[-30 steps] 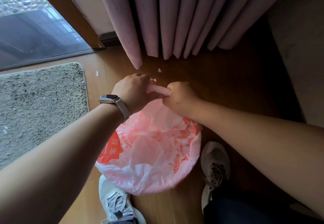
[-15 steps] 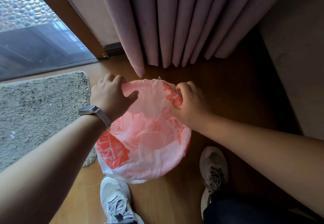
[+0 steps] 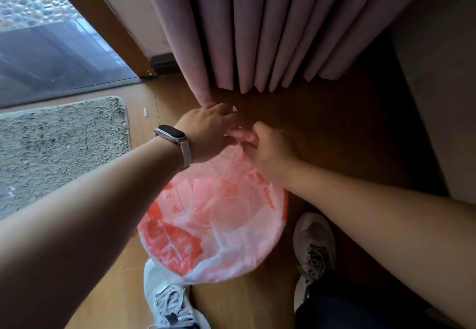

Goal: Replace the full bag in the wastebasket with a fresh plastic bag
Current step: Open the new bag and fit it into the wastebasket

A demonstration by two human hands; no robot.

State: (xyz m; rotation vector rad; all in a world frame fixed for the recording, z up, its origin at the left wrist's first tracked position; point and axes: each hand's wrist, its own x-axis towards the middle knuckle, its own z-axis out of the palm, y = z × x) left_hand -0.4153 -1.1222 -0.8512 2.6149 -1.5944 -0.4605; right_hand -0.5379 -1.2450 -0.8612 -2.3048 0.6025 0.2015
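Note:
A translucent white plastic bag (image 3: 219, 223) with red print is spread over the round mouth of the wastebasket, which it hides entirely. My left hand (image 3: 208, 130), a watch on its wrist, and my right hand (image 3: 268, 153) meet at the bag's far edge. Both pinch a gathered, twisted bit of the plastic between them. The bag's surface looks stretched flat, with a round shape showing through it.
Pink curtains (image 3: 257, 32) hang just beyond the hands, their hems near the wooden floor. A shaggy grey rug (image 3: 56, 146) lies to the left, a glass door (image 3: 51, 53) behind it. My two sneakers (image 3: 167, 300) (image 3: 314, 246) flank the basket. Small paper scraps (image 3: 145, 112) lie on the floor.
Half a second ago the hands were apart, gripping the bag's far rim on each side. They have come together at the far edge and bunched the plastic between them.

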